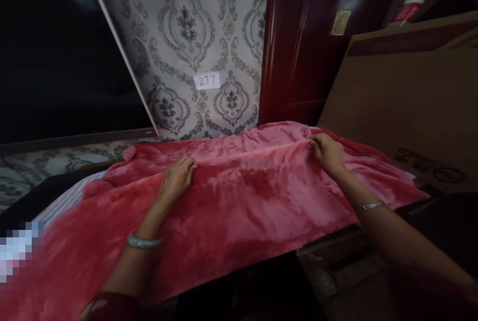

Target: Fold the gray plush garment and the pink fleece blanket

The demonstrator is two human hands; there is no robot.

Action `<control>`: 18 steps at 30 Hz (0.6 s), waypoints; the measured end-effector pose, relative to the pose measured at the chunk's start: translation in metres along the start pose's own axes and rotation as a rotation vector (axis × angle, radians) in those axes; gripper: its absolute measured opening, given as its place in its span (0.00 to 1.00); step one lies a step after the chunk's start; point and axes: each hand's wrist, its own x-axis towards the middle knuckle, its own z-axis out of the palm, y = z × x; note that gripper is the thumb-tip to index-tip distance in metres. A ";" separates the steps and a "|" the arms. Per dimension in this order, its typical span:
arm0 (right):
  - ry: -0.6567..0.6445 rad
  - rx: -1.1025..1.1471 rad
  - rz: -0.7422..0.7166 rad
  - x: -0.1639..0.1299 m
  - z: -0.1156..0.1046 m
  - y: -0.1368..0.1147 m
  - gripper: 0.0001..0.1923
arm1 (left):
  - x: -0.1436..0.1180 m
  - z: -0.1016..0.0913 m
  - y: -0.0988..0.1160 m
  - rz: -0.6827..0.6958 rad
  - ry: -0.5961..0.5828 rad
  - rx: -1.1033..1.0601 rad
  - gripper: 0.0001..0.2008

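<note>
Pinching red blanket [239,211] — left end cut off.

Blanket [242,211] is pinkish red w/ lt pink & dk red patches; cloth [69,201] has wht, pale blue & pink stripes. Wallpaper [186,25] is lt grey w/ dk grey damask medallions; paper tag [206,80] is wht w/ bluish nos. Screen [67,52] is blk, door [298,62] dk red, carton [403,102] brn w/ dk print. Bangle [144,242] is pale blue-grn, bracelet [373,205] silvery.
</note>
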 end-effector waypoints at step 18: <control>0.029 0.034 0.052 -0.049 -0.016 0.010 0.14 | -0.033 -0.022 0.032 0.087 0.070 0.022 0.14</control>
